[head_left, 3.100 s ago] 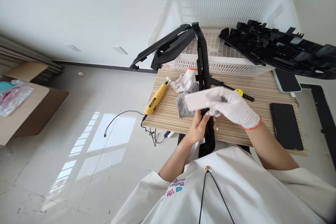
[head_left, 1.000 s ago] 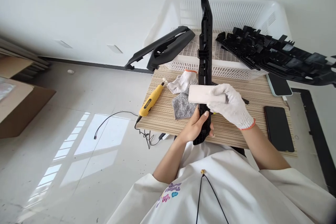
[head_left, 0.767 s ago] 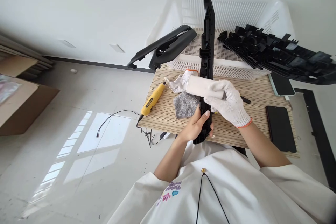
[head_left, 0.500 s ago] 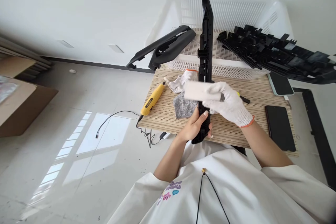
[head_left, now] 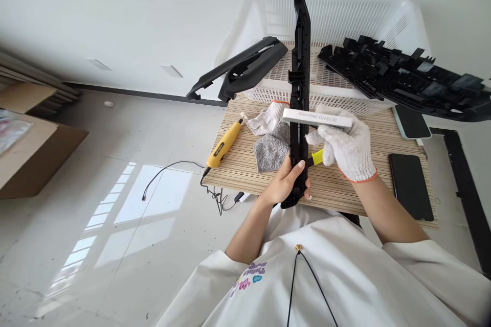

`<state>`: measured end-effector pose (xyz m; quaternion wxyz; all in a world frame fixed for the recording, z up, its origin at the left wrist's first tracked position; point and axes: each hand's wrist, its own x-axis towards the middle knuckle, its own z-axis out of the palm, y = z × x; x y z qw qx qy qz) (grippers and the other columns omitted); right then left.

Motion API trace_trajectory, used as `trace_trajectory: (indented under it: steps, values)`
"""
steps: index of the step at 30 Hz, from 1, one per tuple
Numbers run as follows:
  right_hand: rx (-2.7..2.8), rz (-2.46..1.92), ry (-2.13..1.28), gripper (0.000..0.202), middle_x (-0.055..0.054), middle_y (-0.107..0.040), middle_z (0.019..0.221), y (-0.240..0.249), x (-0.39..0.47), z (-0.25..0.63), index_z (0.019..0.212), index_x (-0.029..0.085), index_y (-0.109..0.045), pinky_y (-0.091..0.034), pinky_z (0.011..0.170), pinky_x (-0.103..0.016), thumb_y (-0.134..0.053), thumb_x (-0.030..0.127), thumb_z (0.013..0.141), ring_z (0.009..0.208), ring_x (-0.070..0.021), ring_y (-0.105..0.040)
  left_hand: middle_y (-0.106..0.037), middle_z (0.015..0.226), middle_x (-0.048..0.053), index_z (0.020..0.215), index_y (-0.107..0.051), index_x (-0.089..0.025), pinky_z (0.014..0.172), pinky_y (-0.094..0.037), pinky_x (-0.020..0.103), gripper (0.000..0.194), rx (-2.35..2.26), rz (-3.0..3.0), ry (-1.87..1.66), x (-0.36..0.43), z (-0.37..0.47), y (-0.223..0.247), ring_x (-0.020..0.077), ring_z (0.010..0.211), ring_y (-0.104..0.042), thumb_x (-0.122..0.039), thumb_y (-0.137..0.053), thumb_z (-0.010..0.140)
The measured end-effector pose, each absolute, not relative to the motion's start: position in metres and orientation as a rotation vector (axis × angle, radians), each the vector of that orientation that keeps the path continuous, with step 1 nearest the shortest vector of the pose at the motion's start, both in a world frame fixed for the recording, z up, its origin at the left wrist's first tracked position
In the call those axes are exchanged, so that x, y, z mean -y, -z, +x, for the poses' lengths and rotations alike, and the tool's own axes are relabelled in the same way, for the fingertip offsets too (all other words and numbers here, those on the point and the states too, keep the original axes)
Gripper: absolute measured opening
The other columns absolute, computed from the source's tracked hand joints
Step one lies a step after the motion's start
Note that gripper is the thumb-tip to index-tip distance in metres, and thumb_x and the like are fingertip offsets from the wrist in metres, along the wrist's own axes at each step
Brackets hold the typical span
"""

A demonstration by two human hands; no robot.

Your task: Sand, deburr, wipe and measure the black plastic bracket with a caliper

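Note:
My bare left hand (head_left: 284, 182) is closed around the lower end of a long black plastic trim piece (head_left: 300, 61). The trim stands nearly upright in view, its ribbed side showing. In its white knitted glove with an orange cuff, my right hand (head_left: 347, 143) grips a flat white rectangular block (head_left: 316, 118) with small lettering along its edge and a darker underside. The block crosses in front of the trim; whether they touch I cannot tell. A tool with a yellow part (head_left: 317, 157) lies below my right hand, partly hidden.
A white basket (head_left: 330, 2) stands behind, with black trim pieces (head_left: 253, 66) at left and ribbed black parts (head_left: 406, 79) at right. On the table (head_left: 238, 176) are a yellow rotary tool (head_left: 224, 145), a grey cloth (head_left: 271, 150), a white glove (head_left: 270, 117) and two phones (head_left: 411, 186).
My right hand has shifted slightly right with the block and tilted it, so its lettered edge shows. More of the yellow part is visible. My left hand and the trim are nearly still.

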<state>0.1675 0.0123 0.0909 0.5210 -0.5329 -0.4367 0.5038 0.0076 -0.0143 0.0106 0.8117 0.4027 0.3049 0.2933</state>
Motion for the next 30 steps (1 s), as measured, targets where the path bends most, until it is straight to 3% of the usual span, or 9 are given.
trace_trajectory:
  steps: [2,5,8,16,20,24,27,29,30]
  values:
    - [1.045,-1.301,-1.284,0.044,0.0,-0.069,0.059,-0.092,-0.013,0.163,0.11,0.021,-0.071,-0.037,0.028,-0.021,-0.072,0.051,0.079,0.036,-0.0125,-0.054,-0.059,0.069,-0.008,0.115,-0.034,-0.026,0.051,-0.055,0.027,0.04,-0.651,0.876,-0.625,0.014,0.009,-0.011,0.012,0.049,-0.062,-0.056,-0.052,0.096]
    - [1.04,-1.406,-1.349,0.04,0.001,-0.06,0.044,-0.09,-0.017,0.154,0.085,0.018,-0.072,-0.035,0.028,-0.02,-0.075,0.056,0.074,0.031,-0.0106,-0.048,-0.06,0.069,-0.007,0.121,-0.034,-0.025,0.05,-0.054,0.027,0.044,-0.644,0.893,-0.625,0.015,0.01,-0.01,0.012,0.048,-0.062,-0.056,-0.053,0.095]
    - [0.968,-1.509,-1.339,0.041,0.0,-0.059,0.042,-0.086,-0.023,0.149,0.066,0.018,-0.065,-0.034,0.028,-0.019,-0.077,0.057,0.07,0.032,-0.0096,-0.047,-0.06,0.068,-0.008,0.124,-0.034,-0.026,0.049,-0.054,0.026,0.046,-0.656,0.895,-0.623,0.016,0.011,-0.009,0.0118,0.048,-0.061,-0.056,-0.053,0.096]
    - [1.069,-1.494,-1.389,0.054,-0.003,-0.057,0.04,-0.079,-0.022,0.152,0.05,0.018,-0.059,-0.031,0.028,-0.019,-0.07,0.064,0.076,0.03,-0.0082,-0.043,-0.059,0.069,-0.008,0.12,-0.033,-0.026,0.049,-0.054,0.026,0.043,-0.666,0.915,-0.643,0.015,0.011,-0.01,0.0117,0.049,-0.061,-0.055,-0.052,0.096]
    - [1.151,-1.474,-1.453,0.044,0.0,-0.059,0.043,-0.078,-0.021,0.152,0.071,0.017,-0.071,-0.033,0.029,-0.019,-0.074,0.061,0.074,0.033,-0.0095,-0.048,-0.06,0.071,-0.006,0.116,-0.033,-0.025,0.052,-0.055,0.029,0.039,-0.693,0.921,-0.663,0.018,0.011,-0.007,0.013,0.051,-0.062,-0.056,-0.049,0.097]
    - [1.149,-1.505,-1.449,0.044,0.001,-0.059,0.043,-0.078,-0.021,0.155,0.084,0.017,-0.074,-0.033,0.03,-0.018,-0.073,0.06,0.075,0.034,-0.0096,-0.049,-0.066,0.08,0.002,0.115,-0.039,-0.023,0.066,-0.057,0.036,0.035,-0.844,1.164,-0.609,0.02,0.005,-0.013,0.0195,0.067,-0.068,-0.052,-0.047,0.098]
    - [1.089,-1.559,-1.393,0.046,0.001,-0.058,0.043,-0.079,-0.022,0.162,0.086,0.017,-0.073,-0.031,0.029,-0.017,-0.072,0.061,0.076,0.032,-0.0087,-0.046,-0.07,0.092,0.01,0.112,-0.055,-0.02,0.083,-0.056,0.042,0.03,-1.012,1.594,-0.529,0.015,-0.007,-0.04,0.0269,0.089,-0.069,-0.046,-0.048,0.099]
    - [1.076,-1.588,-1.351,0.046,0.001,-0.058,0.043,-0.079,-0.021,0.166,0.086,0.016,-0.073,-0.031,0.029,-0.017,-0.073,0.061,0.075,0.032,-0.0083,-0.045,-0.069,0.115,0.014,0.119,-0.061,-0.02,0.092,-0.054,0.045,0.031,-1.064,1.805,-0.52,0.017,-0.018,-0.07,0.0303,0.107,-0.067,-0.041,-0.047,0.1]
    - [1.076,-1.597,-1.329,0.047,0.001,-0.058,0.042,-0.079,-0.021,0.167,0.086,0.016,-0.073,-0.031,0.029,-0.017,-0.073,0.061,0.075,0.031,-0.0082,-0.045,-0.07,0.115,0.013,0.121,-0.062,-0.021,0.092,-0.055,0.045,0.031,-1.056,1.879,-0.546,0.024,-0.026,-0.087,0.0297,0.106,-0.068,-0.038,-0.047,0.1]
